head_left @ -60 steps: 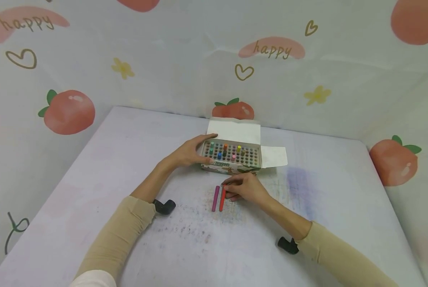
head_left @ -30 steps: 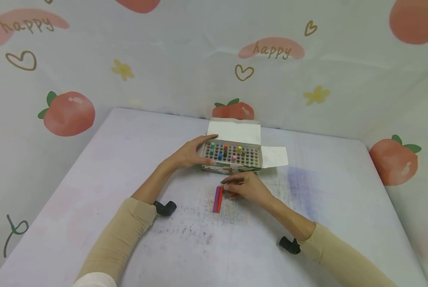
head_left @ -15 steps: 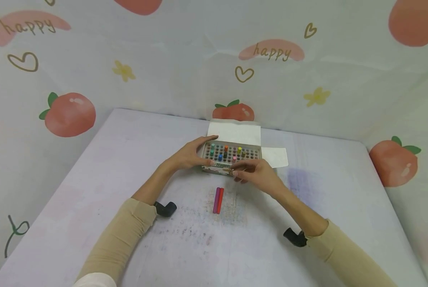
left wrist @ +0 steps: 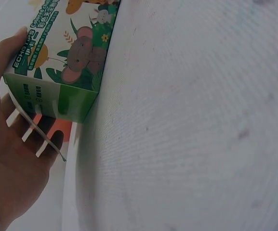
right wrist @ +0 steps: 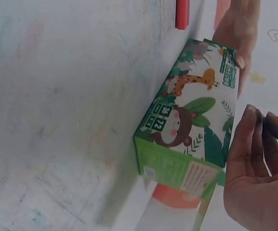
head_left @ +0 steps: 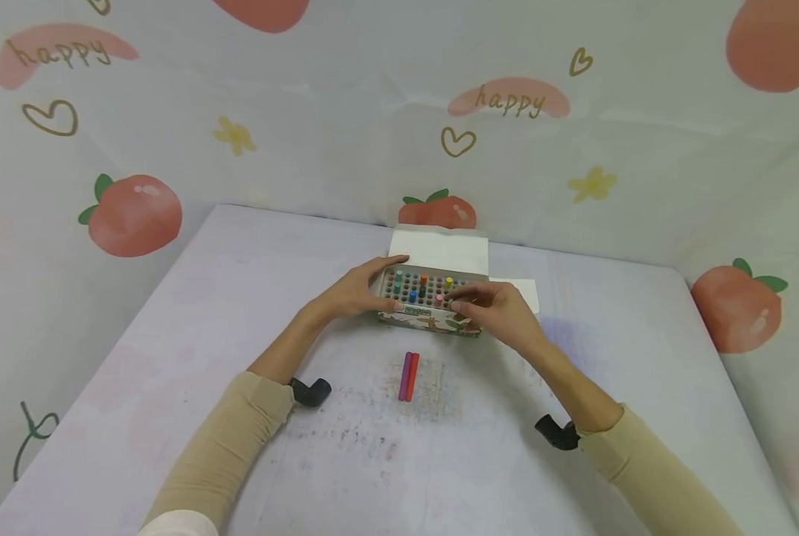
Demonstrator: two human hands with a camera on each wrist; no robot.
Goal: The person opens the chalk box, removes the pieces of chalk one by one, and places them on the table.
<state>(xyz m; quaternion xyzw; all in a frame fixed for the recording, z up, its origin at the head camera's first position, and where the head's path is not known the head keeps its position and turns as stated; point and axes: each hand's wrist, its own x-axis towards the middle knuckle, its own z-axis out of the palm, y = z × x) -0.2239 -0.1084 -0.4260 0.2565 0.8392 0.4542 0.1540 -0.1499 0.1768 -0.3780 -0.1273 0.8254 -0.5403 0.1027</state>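
An open chalk box (head_left: 429,323) stands on the table, its holed tray holding several upright sticks, among them an orange chalk (head_left: 424,280), a yellow chalk (head_left: 449,283) and a pink chalk (head_left: 439,298). My left hand (head_left: 351,292) grips the box's left end, thumb on the front and fingers reaching behind. Over the tray's front right part is my right hand (head_left: 505,313), its thumb and fingertips close together. Whether they pinch anything is hidden. In front of the box a purple chalk (head_left: 405,377) and a red chalk (head_left: 412,377) lie side by side.
The box's white lid (head_left: 439,249) is folded back, and a side flap (head_left: 528,292) sticks out at the right. Chalk smudges mark the white table (head_left: 305,484). A printed cloth (head_left: 345,112) hangs behind it.
My right hand pushed the red chalk against the purple one, let go, and moved up and right to the tray. My left hand has stayed on the box.
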